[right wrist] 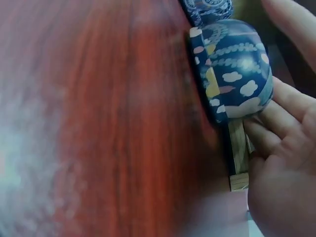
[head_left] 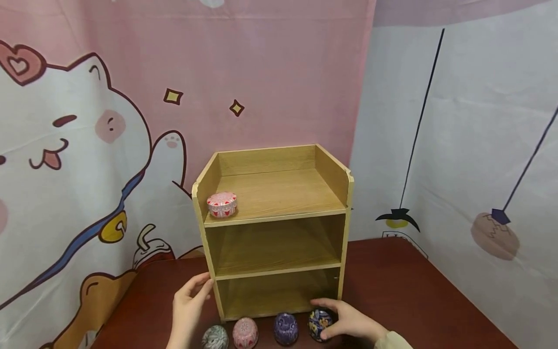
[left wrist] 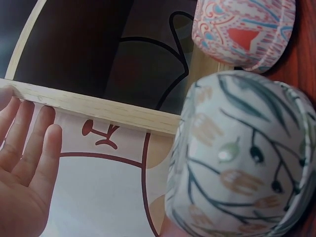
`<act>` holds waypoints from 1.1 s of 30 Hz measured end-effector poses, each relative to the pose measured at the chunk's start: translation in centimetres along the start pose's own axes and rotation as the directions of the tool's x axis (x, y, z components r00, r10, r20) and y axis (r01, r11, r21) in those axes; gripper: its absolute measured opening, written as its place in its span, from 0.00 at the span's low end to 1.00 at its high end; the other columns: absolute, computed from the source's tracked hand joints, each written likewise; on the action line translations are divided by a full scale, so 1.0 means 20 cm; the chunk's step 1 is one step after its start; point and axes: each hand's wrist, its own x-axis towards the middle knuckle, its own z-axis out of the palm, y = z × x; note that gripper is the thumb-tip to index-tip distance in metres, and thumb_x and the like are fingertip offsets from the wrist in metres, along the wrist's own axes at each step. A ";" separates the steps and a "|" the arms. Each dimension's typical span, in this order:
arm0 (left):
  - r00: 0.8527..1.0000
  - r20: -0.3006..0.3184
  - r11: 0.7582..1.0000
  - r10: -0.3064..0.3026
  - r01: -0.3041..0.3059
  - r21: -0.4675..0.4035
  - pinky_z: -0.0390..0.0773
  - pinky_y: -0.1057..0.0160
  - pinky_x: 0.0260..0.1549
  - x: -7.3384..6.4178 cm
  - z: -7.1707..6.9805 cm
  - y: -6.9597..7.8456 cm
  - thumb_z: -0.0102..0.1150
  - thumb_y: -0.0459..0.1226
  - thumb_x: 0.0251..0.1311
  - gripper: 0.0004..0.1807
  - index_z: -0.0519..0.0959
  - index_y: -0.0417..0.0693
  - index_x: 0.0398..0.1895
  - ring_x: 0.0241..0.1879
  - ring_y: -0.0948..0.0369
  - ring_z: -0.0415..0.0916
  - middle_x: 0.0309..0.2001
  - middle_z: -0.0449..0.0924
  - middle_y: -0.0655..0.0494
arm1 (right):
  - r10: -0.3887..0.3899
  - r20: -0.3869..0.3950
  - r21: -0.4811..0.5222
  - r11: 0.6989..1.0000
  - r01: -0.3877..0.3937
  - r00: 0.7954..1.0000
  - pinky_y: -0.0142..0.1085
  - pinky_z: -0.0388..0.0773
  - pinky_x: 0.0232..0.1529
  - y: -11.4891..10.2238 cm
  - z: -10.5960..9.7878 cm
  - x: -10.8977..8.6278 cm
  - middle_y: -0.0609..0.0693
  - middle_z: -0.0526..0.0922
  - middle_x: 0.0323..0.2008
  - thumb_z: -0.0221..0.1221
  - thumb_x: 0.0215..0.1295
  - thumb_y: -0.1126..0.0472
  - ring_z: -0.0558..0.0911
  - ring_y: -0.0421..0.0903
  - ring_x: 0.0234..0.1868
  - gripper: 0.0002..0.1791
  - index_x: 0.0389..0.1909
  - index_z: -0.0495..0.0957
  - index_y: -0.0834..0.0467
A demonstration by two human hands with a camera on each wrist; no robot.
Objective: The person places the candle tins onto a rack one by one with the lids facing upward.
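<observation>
A pale wooden three-tier shelf stands in the middle, and my left hand rests straight fingertips against its left side edge. Near that hand sits a white domed tin with a green leaf pattern, a pink patterned tin beside it. My right hand holds a dark blue flowered tin at the front right of the shelf, thumb on the near side and fingers behind. Between the pink and blue tins is a purple tin. The tins in this row stand dome-up.
A pink and red heart-patterned tin sits at the left front of the shelf's top tier. Under the shelf is a dark red wooden table. Behind hangs a printed pink and white cloth with a cat drawing.
</observation>
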 end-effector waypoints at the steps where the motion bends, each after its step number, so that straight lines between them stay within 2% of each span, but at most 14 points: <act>1: 1.000 0.002 1.000 -0.002 0.002 -0.006 0.82 0.65 0.28 0.00 0.00 0.00 0.67 0.34 0.58 0.10 0.84 0.40 0.42 0.30 0.63 0.81 0.38 0.85 0.52 | 0.002 0.004 -0.004 1.000 -0.002 1.000 0.30 0.73 0.51 0.00 0.00 0.00 0.68 0.64 0.66 0.68 0.60 0.58 0.71 0.45 0.61 0.39 0.68 0.63 0.67; 4: 1.000 0.009 1.000 -0.007 0.007 -0.008 0.82 0.64 0.28 0.01 0.00 0.01 0.67 0.34 0.58 0.10 0.84 0.40 0.42 0.31 0.63 0.81 0.39 0.85 0.50 | 0.010 0.000 -0.025 1.000 -0.010 1.000 0.30 0.73 0.51 0.01 0.00 0.01 0.66 0.66 0.65 0.68 0.58 0.58 0.72 0.40 0.59 0.39 0.68 0.64 0.66; 9: 1.000 0.021 1.000 -0.018 0.018 0.002 0.81 0.66 0.29 0.02 0.00 0.03 0.67 0.34 0.59 0.12 0.83 0.38 0.45 0.31 0.62 0.81 0.41 0.84 0.47 | 0.012 -0.028 -0.109 0.994 -0.015 1.000 0.31 0.74 0.49 0.01 -0.01 0.03 0.63 0.70 0.63 0.70 0.56 0.59 0.74 0.41 0.57 0.38 0.66 0.67 0.63; 15: 0.999 0.027 1.000 -0.028 0.028 0.010 0.82 0.63 0.29 -0.01 0.00 0.16 0.64 0.29 0.59 0.10 0.83 0.34 0.43 0.28 0.65 0.79 0.41 0.84 0.41 | 0.034 -0.037 -0.123 0.992 -0.038 0.999 0.32 0.77 0.44 0.01 0.01 0.03 0.61 0.72 0.61 0.72 0.53 0.60 0.77 0.42 0.50 0.37 0.65 0.70 0.59; 19: 0.999 0.025 1.000 -0.022 0.022 0.015 0.82 0.62 0.29 -0.04 -0.01 0.23 0.64 0.28 0.59 0.09 0.83 0.33 0.42 0.29 0.64 0.80 0.40 0.83 0.41 | 0.028 -0.050 -0.160 0.986 -0.036 0.998 0.32 0.76 0.44 0.01 0.02 0.03 0.60 0.73 0.61 0.73 0.51 0.60 0.77 0.42 0.52 0.36 0.63 0.72 0.59; 26: 0.999 0.035 1.000 0.000 0.000 -0.001 0.82 0.63 0.29 -0.05 -0.02 0.22 0.64 0.29 0.59 0.10 0.82 0.33 0.43 0.30 0.63 0.80 0.39 0.84 0.41 | 0.029 -0.067 -0.220 0.974 -0.043 0.997 0.31 0.75 0.46 0.01 0.03 0.04 0.59 0.73 0.61 0.74 0.48 0.57 0.75 0.40 0.54 0.40 0.64 0.71 0.58; 33: 0.999 0.036 1.000 -0.025 0.025 0.003 0.82 0.62 0.30 -0.05 -0.02 0.21 0.64 0.29 0.59 0.09 0.83 0.34 0.42 0.31 0.62 0.81 0.40 0.84 0.41 | 0.018 -0.070 -0.239 0.970 -0.034 0.997 0.31 0.75 0.47 0.00 0.04 0.02 0.57 0.74 0.60 0.75 0.48 0.57 0.74 0.44 0.57 0.38 0.62 0.74 0.57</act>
